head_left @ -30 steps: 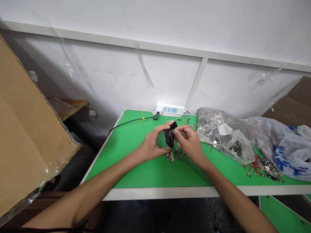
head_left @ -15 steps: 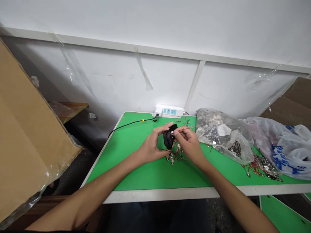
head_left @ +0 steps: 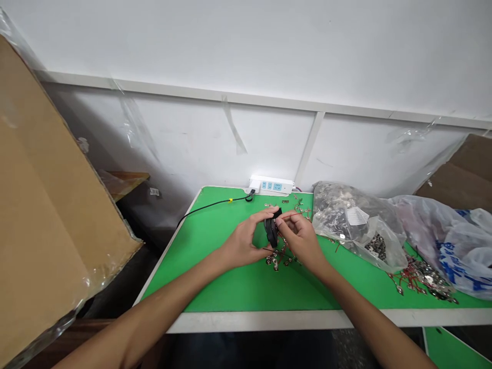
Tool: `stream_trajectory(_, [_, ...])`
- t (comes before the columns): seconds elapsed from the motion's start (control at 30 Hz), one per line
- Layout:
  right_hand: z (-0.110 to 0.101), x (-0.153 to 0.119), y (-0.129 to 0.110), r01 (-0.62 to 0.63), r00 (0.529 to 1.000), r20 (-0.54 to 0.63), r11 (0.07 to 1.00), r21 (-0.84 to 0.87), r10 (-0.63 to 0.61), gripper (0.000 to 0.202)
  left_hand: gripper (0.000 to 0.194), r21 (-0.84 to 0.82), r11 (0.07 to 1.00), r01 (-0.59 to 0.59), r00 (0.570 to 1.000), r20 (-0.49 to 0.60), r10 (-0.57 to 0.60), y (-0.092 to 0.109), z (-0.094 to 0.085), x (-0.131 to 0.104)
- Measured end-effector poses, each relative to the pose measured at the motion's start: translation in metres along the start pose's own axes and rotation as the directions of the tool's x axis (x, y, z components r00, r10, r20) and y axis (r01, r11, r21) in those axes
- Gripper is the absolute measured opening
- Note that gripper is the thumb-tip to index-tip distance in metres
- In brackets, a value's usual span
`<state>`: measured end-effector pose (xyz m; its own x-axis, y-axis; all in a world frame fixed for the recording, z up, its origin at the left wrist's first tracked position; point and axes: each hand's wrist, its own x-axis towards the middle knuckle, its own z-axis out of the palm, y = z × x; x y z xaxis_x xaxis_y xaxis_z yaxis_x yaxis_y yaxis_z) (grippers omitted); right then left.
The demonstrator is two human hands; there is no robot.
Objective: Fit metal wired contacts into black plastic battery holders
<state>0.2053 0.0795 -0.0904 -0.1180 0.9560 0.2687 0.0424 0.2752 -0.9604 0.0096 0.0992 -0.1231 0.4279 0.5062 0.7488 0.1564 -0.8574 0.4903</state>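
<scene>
Above the green table top (head_left: pixel 223 287), my left hand (head_left: pixel 246 240) grips a black plastic part (head_left: pixel 271 231) between thumb and fingers, with its edge turned upward. My right hand (head_left: pixel 302 238) pinches at the part's right side, a thin red wire (head_left: pixel 291 215) showing at its fingertips. What the wire ends in is hidden by the fingers. A thin dark wire sticks out by my left thumb. Below and behind both hands lie small metal pieces with red wires (head_left: pixel 275 262), scattered on the green surface.
A white power strip (head_left: pixel 286 186) with a black cable (head_left: pixel 211 206) sits at the back edge. Clear bags of metal parts (head_left: pixel 338 205) and a loose pile (head_left: pixel 430 277) lie right. A large cardboard box (head_left: pixel 57 205) stands left.
The whole view has shifted, so the table sits slightly lower and further right. The black part has turned a little in my left hand, and my right fingers remain at its side.
</scene>
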Motion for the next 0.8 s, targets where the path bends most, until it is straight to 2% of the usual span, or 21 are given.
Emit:
stream_trajectory(0.3, [0.0007,0.0008,0.0024,-0.007,1.000,0.023,0.999,0.045,0.006,0.033,0.089,0.040,0.999,-0.018,1.000,0.010,0.017,-0.0004,-0.0014,0.0008])
stream_trajectory(0.5, [-0.0010,0.0023,0.0078,-0.021,0.998,0.058,0.997,0.073,0.017,0.033,0.094,0.025,0.999,0.021,1.000,-0.002,-0.021,-0.0045,-0.0005,-0.0029])
stream_trajectory(0.8, [0.0000,0.0019,0.0024,-0.051,0.997,0.060,0.998,0.048,0.048,0.038,0.091,0.036,0.999,0.029,1.000,0.010,-0.029,0.0015,-0.0023,-0.0009])
